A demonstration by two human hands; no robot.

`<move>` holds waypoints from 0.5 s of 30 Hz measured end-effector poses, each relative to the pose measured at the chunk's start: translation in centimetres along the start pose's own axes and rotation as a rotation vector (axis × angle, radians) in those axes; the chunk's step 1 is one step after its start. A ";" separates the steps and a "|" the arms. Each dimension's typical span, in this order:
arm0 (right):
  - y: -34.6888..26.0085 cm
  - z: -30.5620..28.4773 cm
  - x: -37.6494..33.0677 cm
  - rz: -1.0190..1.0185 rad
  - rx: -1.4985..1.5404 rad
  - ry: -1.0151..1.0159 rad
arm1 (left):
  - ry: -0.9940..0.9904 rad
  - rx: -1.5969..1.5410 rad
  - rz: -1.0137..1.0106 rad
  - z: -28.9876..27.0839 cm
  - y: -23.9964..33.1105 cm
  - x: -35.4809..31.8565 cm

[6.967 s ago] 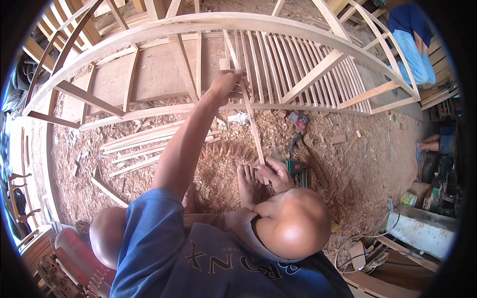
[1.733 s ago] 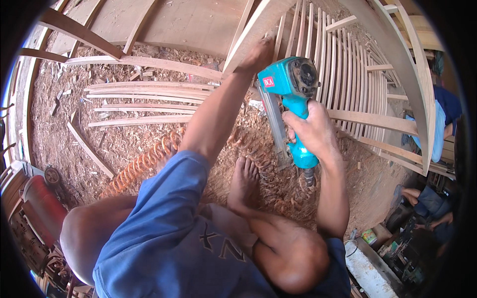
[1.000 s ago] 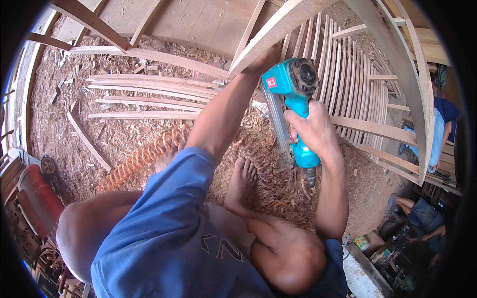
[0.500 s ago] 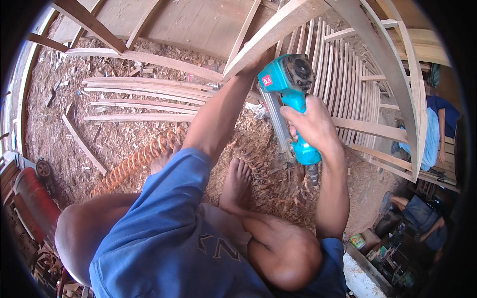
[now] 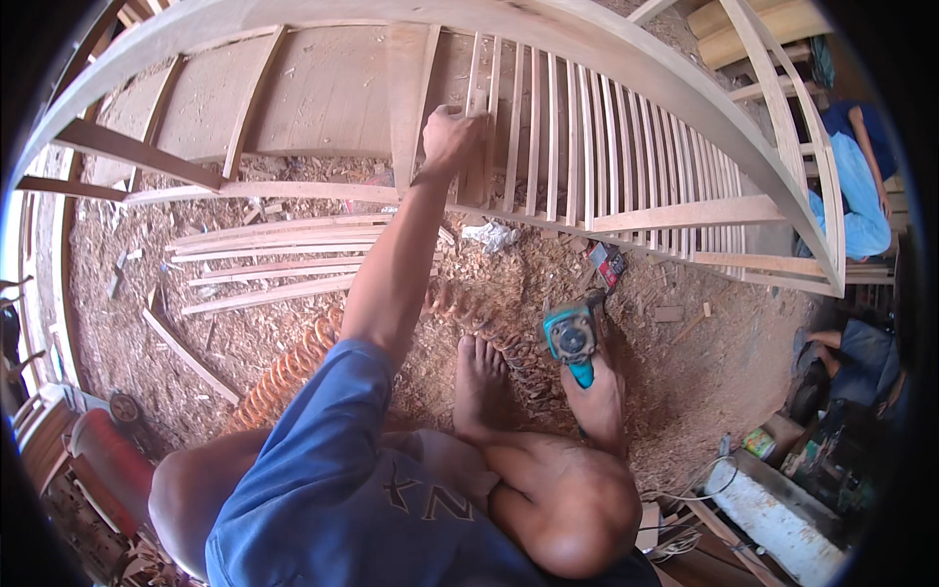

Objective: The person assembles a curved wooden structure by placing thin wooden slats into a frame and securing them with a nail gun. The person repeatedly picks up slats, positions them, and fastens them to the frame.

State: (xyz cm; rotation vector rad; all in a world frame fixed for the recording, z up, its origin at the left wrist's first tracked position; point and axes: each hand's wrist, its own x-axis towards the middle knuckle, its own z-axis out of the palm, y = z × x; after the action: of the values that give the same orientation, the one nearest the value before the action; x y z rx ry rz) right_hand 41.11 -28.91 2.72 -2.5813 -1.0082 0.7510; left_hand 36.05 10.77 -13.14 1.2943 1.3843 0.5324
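Observation:
My left hand (image 5: 453, 139) reaches far ahead to the wooden frame, its fingers closed at a pale wooden slat (image 5: 475, 174). That slat stands beside a row of evenly spaced thin slats (image 5: 553, 137) to its right. In my right hand (image 5: 600, 396) is a teal nail gun (image 5: 571, 333), held low by its grip above the wood shavings, apart from the frame. Its magazine and lower end are mostly hidden from this angle. A long curved rail (image 5: 411, 22) of the frame arches beyond my left hand.
An orange coiled air hose (image 5: 284, 364) crosses the shavings by my feet. Loose wooden strips (image 5: 284, 240) lie to the left, near a red cylindrical tank (image 5: 110, 460). A crumpled white wad (image 5: 491, 236) lies below the frame. Another person's light-blue clothing (image 5: 861, 201) shows at right.
The nail gun has gone down and back toward me, away from the frame, in my right hand. My left hand, earlier mostly hidden behind a rail, now shows at the slat. My view has shifted.

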 end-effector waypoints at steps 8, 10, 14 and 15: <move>6.7 7.7 -4.5 0.214 -0.135 0.053 | -0.162 -0.005 -0.047 -1.0 0.3 -0.3; 7.8 9.5 -4.9 0.211 -0.091 0.063 | -0.221 -0.153 -0.024 -1.2 0.6 -1.0; 8.1 11.7 -4.7 0.165 0.017 0.088 | -0.268 -0.321 -0.113 -1.6 0.6 -1.8; 7.8 11.5 -4.5 0.142 0.043 0.097 | -0.297 -0.328 -0.073 -1.7 0.4 -2.0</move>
State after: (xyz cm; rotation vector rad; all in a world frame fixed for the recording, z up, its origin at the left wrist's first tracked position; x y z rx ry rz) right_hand 36.22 -36.97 -8.45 -2.6450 -0.7785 0.6659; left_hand 34.23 9.69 -11.51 1.0068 1.0433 0.4732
